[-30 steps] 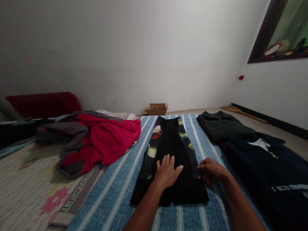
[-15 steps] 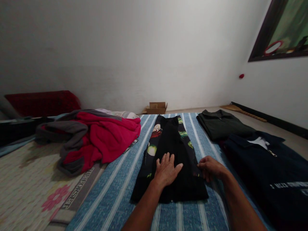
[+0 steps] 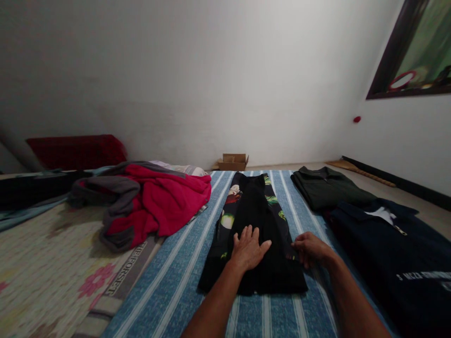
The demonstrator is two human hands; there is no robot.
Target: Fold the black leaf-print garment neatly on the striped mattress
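Note:
A black garment with a colourful fruit-like print (image 3: 259, 202) lies folded lengthwise into a long strip on the blue-and-white striped sheet (image 3: 188, 263). My left hand (image 3: 248, 249) rests flat on its black middle, fingers spread and thumb out to the right. At the garment's right edge, my right hand (image 3: 312, 249) has its fingers pinched together on the cloth of that side. Its curled fingers are partly hidden beneath the hand.
A pink and grey fleece (image 3: 169, 199) lies crumpled on the left, over a flowered mat (image 3: 45, 267). To the right are a folded dark green jacket (image 3: 331, 188) and a navy top with a zip (image 3: 391, 249). A cardboard box (image 3: 233, 163) stands by the wall.
The view has shifted slightly, so everything appears a little further right. Both hands keep the same places on the garment, and its folds look the same.

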